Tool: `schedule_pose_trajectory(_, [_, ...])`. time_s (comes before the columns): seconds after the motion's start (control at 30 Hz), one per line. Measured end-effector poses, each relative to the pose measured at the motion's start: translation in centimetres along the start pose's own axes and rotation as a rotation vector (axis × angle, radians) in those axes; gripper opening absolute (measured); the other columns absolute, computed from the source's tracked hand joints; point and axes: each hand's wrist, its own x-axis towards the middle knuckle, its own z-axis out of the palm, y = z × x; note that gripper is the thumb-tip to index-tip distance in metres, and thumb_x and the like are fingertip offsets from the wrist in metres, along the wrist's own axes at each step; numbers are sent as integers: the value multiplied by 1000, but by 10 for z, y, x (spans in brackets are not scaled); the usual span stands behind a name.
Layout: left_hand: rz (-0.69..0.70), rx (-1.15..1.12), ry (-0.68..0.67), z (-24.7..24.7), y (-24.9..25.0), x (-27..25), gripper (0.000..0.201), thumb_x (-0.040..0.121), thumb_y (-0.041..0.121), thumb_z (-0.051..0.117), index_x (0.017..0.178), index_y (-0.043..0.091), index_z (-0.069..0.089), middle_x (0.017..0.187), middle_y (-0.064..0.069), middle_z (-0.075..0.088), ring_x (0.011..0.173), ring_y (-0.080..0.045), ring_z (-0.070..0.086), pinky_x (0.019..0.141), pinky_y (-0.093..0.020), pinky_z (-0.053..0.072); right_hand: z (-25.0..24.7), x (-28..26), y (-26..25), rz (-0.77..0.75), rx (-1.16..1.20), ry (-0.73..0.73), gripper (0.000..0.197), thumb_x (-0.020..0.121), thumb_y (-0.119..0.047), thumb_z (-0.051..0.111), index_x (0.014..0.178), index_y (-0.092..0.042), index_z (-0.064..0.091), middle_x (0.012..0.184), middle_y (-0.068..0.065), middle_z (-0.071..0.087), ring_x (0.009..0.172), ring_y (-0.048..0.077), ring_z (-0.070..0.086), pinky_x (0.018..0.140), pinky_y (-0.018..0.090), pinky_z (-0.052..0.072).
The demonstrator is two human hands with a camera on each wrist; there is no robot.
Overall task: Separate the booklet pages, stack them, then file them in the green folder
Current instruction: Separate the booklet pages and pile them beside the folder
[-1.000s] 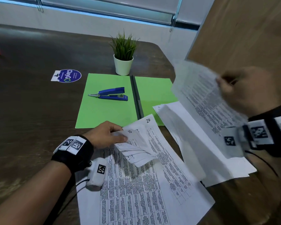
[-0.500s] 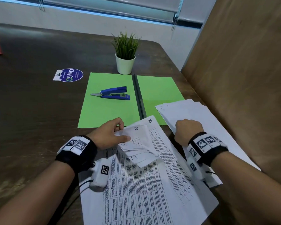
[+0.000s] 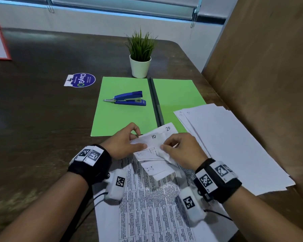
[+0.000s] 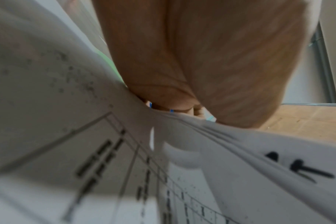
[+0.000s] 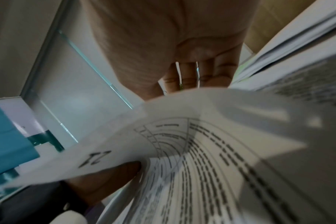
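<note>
The booklet (image 3: 156, 203), printed with tables, lies on the table in front of me, its top-left page corners (image 3: 154, 154) folded back and fanned. My left hand (image 3: 141, 140) pinches that bunch of corners between thumb and fingers; the left wrist view shows the sheets (image 4: 192, 125) gathered under the palm. My right hand (image 3: 164, 145) pinches one page corner just right of the left thumb; a curled sheet marked 21 (image 5: 98, 157) shows in the right wrist view. Separated white pages (image 3: 234, 145) lie stacked to the right. The green folder (image 3: 115, 119) lies open beyond.
A blue stapler (image 3: 128, 99) sits on the folder's left leaf, beside its black spine (image 3: 155, 102). A small potted plant (image 3: 140, 55) stands behind the folder and a round sticker (image 3: 81, 80) lies to its left. A brown board wall (image 3: 261, 67) rises along the right.
My right hand laid a loose page on the right stack, then came back to the booklet's corner and took hold of a page. The left hand kept its pinch.
</note>
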Motion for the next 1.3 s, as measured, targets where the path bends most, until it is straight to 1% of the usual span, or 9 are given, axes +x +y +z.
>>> schedule_pose_trajectory(0.1, [12,10,4,0,0,1,31,88,22,77,95,18,48,86,2,77,70,-24,67,68,-40,53,7,1,10,38,48,8,21,69,-51,73,79,-33,74,78,-18,70,77,3,67,73,41,60])
schedule_pose_trajectory(0.23, [35,7,-17,0,-5,2,25,84,26,82,82,22,57,74,-1,64,69,-15,50,67,-31,40,10,2,11,30,73,-10,17,80,-36,79,95,-29,76,84,-13,72,77,2,63,80,31,55])
schedule_pose_trajectory(0.4, [39,-6,-40,1,3,0,3,87,16,78,89,13,76,90,-6,78,75,-8,66,77,-31,54,17,-1,8,-1,68,-69,8,84,-28,77,80,-21,79,64,-14,68,55,-3,55,60,19,44])
schedule_pose_trajectory(0.5, [-22,33,-29,0,3,1,8,87,24,78,83,19,82,82,-3,78,72,-11,64,73,-31,51,20,-1,10,2,34,-61,28,85,-32,74,63,-16,70,55,2,63,49,8,49,54,25,40])
schedule_pose_trajectory(0.6, [-80,30,-7,-1,5,1,8,83,28,82,80,21,83,80,1,79,68,-11,66,71,-29,53,19,-3,8,-13,83,-68,40,89,-33,69,64,-5,57,54,14,56,51,17,48,52,36,47])
schedule_pose_trajectory(0.83, [-134,71,-33,-5,8,1,15,79,29,85,91,19,83,85,2,80,89,-22,76,85,-40,59,7,-11,2,-101,158,-11,34,89,-27,73,63,-9,61,57,-2,50,56,9,44,58,27,39])
schedule_pose_trajectory(1.07, [-134,71,-43,-8,7,0,17,77,31,86,78,15,80,82,-3,79,75,-18,70,75,-33,54,-23,-8,1,-94,372,188,26,88,-22,74,64,-16,67,56,-11,56,55,5,46,59,21,43])
schedule_pose_trajectory(1.2, [-134,38,-51,-7,6,-1,42,54,53,80,80,19,81,89,-12,77,74,-18,66,72,-33,50,-34,-12,16,28,176,-191,26,88,-26,74,70,-9,64,60,-5,53,56,11,44,58,26,38])
schedule_pose_trajectory(1.3, [-125,13,-37,-7,5,-1,52,50,55,77,83,16,80,94,-16,75,74,-18,64,71,-32,47,-34,-15,26,89,231,-58,25,88,-23,74,67,-14,65,58,-4,55,51,7,44,56,24,38])
